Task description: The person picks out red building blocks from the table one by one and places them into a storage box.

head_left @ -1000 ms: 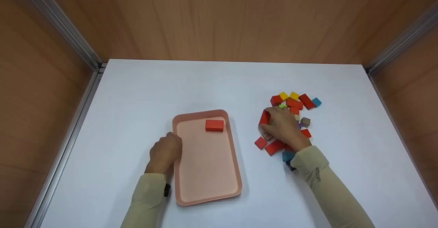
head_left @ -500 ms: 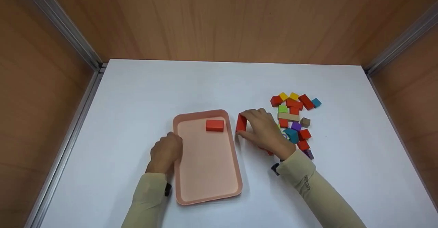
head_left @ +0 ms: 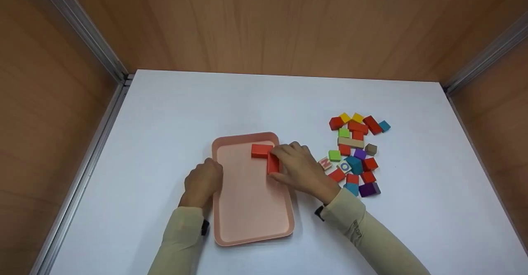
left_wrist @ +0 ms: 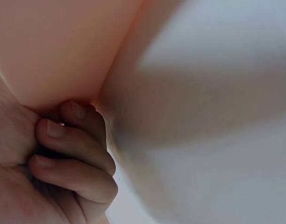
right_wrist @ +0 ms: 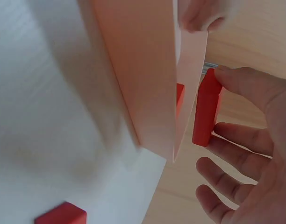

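Note:
A pink rectangular tray (head_left: 253,209) lies on the white table in the head view. My left hand (head_left: 203,182) grips its left rim; in the left wrist view the fingers (left_wrist: 77,144) curl at the tray's edge. My right hand (head_left: 303,170) is over the tray's right side and pinches a red block (right_wrist: 207,109) between thumb and fingertips at the block's two ends. One more red block (head_left: 260,151) lies inside the tray near its far right corner, just beside the held one in the head view.
Right of the tray, several loose blocks lie in a cluster, among them a purple block (head_left: 370,189), a green block (head_left: 334,156) and a long tan block (head_left: 351,142). Wooden panels (head_left: 280,27) with metal corner strips enclose the table at the back and sides.
My right hand has carried the red block left from the cluster to above the tray's right side. My left hand keeps its grip on the rim.

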`<action>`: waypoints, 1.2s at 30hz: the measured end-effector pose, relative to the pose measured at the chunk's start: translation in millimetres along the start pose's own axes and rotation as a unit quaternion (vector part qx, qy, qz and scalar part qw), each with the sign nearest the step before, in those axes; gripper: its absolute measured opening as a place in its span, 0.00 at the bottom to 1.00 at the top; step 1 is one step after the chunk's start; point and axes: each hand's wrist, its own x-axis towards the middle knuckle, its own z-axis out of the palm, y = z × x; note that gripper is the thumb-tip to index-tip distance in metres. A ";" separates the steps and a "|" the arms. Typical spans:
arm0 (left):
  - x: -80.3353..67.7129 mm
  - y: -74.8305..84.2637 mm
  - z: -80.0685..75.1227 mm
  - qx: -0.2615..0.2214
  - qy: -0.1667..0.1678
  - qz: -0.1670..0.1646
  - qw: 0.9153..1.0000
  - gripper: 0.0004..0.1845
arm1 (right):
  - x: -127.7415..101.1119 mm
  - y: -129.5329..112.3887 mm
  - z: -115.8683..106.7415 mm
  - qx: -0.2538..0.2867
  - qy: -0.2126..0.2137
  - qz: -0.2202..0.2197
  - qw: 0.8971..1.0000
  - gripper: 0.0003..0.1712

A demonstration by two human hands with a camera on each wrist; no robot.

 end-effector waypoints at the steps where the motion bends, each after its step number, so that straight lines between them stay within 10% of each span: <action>1: 0.1 -0.2 0.5 0.002 0.001 0.001 1.000 0.10 | -0.3 -0.4 2.7 -0.003 -0.003 -0.001 1.000 0.39; 24: -0.5 -0.7 3.5 -0.019 0.004 -0.009 1.000 0.12 | -5.7 1.9 37.4 -0.020 -0.056 0.038 0.998 0.36; 36: 0.1 -1.1 1.9 -0.056 -0.006 -0.025 0.998 0.13 | -25.5 17.0 14.2 0.015 0.072 0.031 0.997 0.27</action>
